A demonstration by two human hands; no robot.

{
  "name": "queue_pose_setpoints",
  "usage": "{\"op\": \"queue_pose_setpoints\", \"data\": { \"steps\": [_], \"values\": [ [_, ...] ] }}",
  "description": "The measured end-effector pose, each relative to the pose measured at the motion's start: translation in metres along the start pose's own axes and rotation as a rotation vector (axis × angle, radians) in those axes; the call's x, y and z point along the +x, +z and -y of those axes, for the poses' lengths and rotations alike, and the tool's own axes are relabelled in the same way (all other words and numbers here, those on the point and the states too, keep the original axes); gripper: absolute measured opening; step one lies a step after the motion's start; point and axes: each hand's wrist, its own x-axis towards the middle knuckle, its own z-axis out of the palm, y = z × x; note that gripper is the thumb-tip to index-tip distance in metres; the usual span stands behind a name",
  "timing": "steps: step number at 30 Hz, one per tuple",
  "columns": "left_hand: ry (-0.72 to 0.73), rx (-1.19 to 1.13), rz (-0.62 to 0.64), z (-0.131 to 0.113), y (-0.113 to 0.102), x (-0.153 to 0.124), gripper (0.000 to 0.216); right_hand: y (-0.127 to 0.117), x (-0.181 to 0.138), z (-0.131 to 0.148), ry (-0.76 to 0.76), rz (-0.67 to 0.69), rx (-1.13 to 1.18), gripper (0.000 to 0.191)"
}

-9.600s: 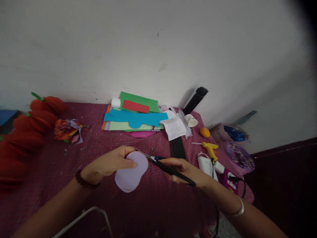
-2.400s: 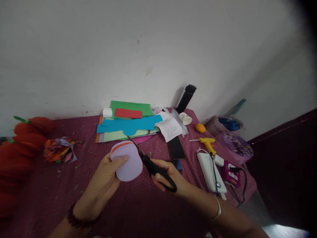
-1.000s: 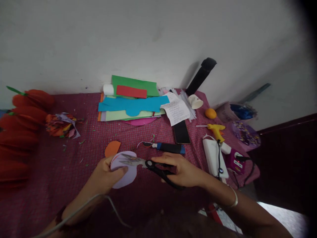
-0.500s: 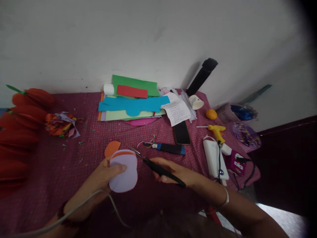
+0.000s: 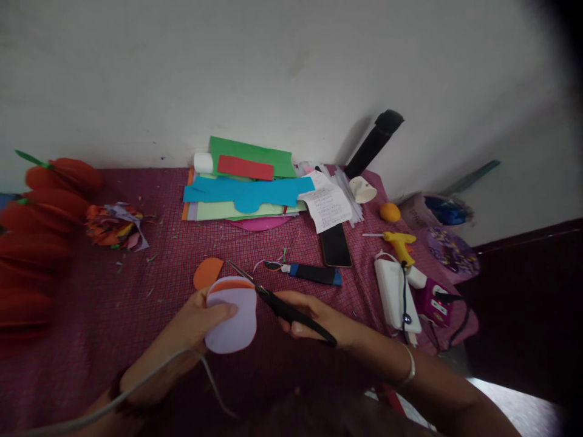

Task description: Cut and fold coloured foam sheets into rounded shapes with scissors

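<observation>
My left hand [image 5: 195, 318] pinches a stack of rounded paper pieces [image 5: 234, 331], lilac on top with orange showing at the upper edge. The thumb lies flat across the lilac face. In my right hand [image 5: 305, 312] is a pair of black-handled scissors [image 5: 291, 311], whose blades point up and left at the top right edge of the stack. Whether the blades touch the paper I cannot tell. Just beyond the stack lies an orange paper piece [image 5: 208, 273] on the checked tablecloth [image 5: 168, 267].
Coloured paper sheets [image 5: 250, 191] lie by the wall. To the right are a box cutter [image 5: 314, 274], a phone [image 5: 336, 246], a yellow glue gun [image 5: 398, 244] and a white power bank [image 5: 396, 294]. Paper scraps [image 5: 116, 227] and orange paper pumpkins [image 5: 34, 243] occupy the left. A cable [image 5: 150, 376] crosses my left forearm.
The paper stack has shifted slightly to the right in my left hand. The scissors have moved a little left and up, closer to the stack's top edge.
</observation>
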Motion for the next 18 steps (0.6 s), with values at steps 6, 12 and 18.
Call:
{"op": "queue_pose_setpoints", "data": {
  "steps": [6,12,18],
  "values": [
    [-0.010,0.004,0.030,0.000,0.000,0.000,0.033,-0.001,0.002,-0.008,-0.043,-0.013,-0.011,0.069],
    [-0.006,0.022,0.021,0.000,0.000,0.002,0.042,-0.002,0.001,-0.011,-0.050,-0.049,-0.044,0.066],
    [0.031,0.056,0.099,-0.001,-0.002,0.003,0.036,-0.006,0.000,-0.011,-0.030,-0.042,-0.010,0.063]
  ]
}}
